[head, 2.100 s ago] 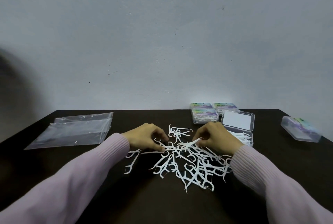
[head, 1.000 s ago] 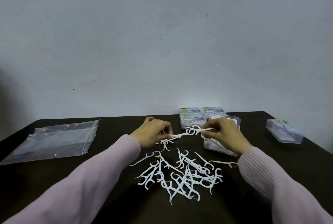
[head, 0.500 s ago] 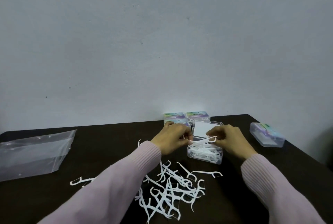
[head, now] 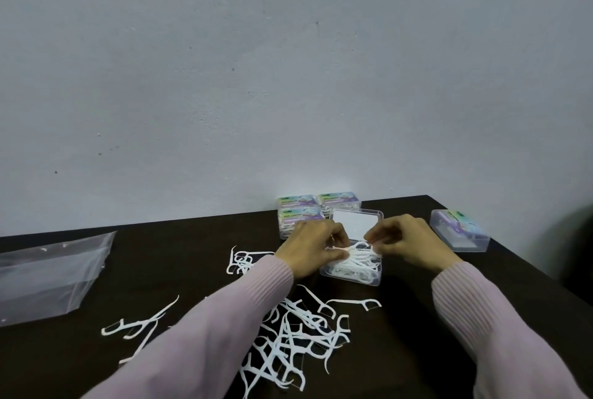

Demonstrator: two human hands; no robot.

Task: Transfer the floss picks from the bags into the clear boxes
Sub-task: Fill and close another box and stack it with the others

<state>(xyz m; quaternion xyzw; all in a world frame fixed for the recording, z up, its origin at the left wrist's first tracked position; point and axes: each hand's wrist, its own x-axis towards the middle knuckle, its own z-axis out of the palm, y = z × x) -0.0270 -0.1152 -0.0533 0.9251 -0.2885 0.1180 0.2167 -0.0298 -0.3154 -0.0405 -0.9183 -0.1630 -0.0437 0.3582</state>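
a small bundle of floss picks [head: 353, 251] is pinched at either end by both hands (left hand [head: 313, 249], right hand [head: 407, 246]) over the open clear box [head: 351, 273]; lowering and release are judged next, loose picks [head: 288, 334] remaining nearer than the box.

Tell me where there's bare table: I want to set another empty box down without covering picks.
Bare table lies between the plastic bag and the left hand, and near the right edge, below the lone closed box. It is crowded around the open box and the loose picks nearer the person.

Both hands [head: 313, 246] carried floss-pick bundle [head: 354, 251] from pile into open box [head: 353, 273].
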